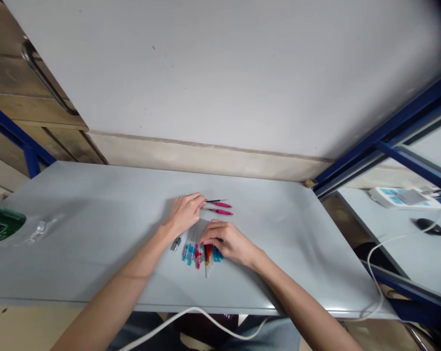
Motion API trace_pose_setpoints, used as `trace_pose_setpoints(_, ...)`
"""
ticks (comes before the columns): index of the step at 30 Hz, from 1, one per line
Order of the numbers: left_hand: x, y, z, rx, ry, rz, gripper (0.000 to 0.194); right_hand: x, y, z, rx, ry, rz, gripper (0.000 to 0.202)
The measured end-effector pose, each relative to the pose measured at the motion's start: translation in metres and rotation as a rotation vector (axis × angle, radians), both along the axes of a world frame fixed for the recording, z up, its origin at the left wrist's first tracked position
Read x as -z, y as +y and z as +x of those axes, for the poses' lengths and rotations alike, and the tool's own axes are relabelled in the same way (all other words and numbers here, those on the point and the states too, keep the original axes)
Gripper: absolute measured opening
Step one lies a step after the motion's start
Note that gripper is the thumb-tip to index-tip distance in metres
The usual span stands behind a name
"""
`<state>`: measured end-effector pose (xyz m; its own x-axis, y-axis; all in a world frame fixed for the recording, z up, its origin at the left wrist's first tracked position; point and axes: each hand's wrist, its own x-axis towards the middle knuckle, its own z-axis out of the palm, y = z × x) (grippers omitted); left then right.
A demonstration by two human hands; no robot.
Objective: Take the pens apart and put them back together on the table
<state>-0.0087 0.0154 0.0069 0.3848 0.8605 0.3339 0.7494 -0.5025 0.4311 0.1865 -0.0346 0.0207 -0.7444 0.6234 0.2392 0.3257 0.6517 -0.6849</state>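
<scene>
My left hand (187, 210) is closed with its fingertips at the left ends of a thin black rod like a pen refill (217, 200) and a pink-gripped pen part (223, 204). A second pink-gripped pen part (223, 211) lies just below. What the left fingers grip is hidden. My right hand (226, 239) bends in a pinch over a cluster of pen parts, its hold also hidden. Around it are light-blue clips (189, 253), red-pink clips (198, 256), orange and red sticks (208, 253), teal pieces (217, 254), and, to the left, grey pieces (176, 243).
A clear bottle with a green label (6, 225) lies at the table's left edge. A white cable (194, 309) crosses my lap. On the right, past a blue frame (381, 144), a white device (407, 197) and a black mouse (430, 226) rest on another surface.
</scene>
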Motion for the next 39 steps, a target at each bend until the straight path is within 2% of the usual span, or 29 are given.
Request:
trace_pose_setpoints(8,0.004,-0.007,0.013,-0.056,-0.048,-0.028,0.023,-0.002,-0.001,0.001,0.007,-0.056,0.014,0.019)
trace_pose_setpoints(15,0.005,-0.016,0.026,-0.205,-0.059,-0.058,0.024,0.002,-0.001,-0.002,-0.002,-0.07,0.028,0.015)
trace_pose_setpoints(23,0.003,-0.009,0.019,-0.278,-0.047,-0.05,0.023,0.004,-0.004,-0.005,-0.032,-0.085,0.04,0.018)
trace_pose_setpoints(27,0.005,-0.006,0.015,-0.286,-0.043,-0.045,0.024,0.002,-0.004,-0.006,-0.019,-0.095,0.047,0.011)
trace_pose_setpoints(30,0.005,-0.004,0.014,-0.291,-0.028,-0.04,0.024,-0.006,0.002,0.003,0.108,-0.071,0.071,0.012)
trace_pose_setpoints(33,0.006,-0.003,0.014,-0.289,-0.016,-0.041,0.024,-0.015,0.011,0.02,0.354,-0.08,0.021,0.019)
trace_pose_setpoints(36,0.006,-0.002,0.013,-0.283,-0.018,-0.048,0.025,-0.022,0.016,0.034,0.534,-0.274,-0.097,0.025)
trace_pose_setpoints(39,0.007,0.0,0.012,-0.279,-0.028,-0.055,0.025,-0.025,0.015,0.039,0.604,-0.449,-0.139,0.027)
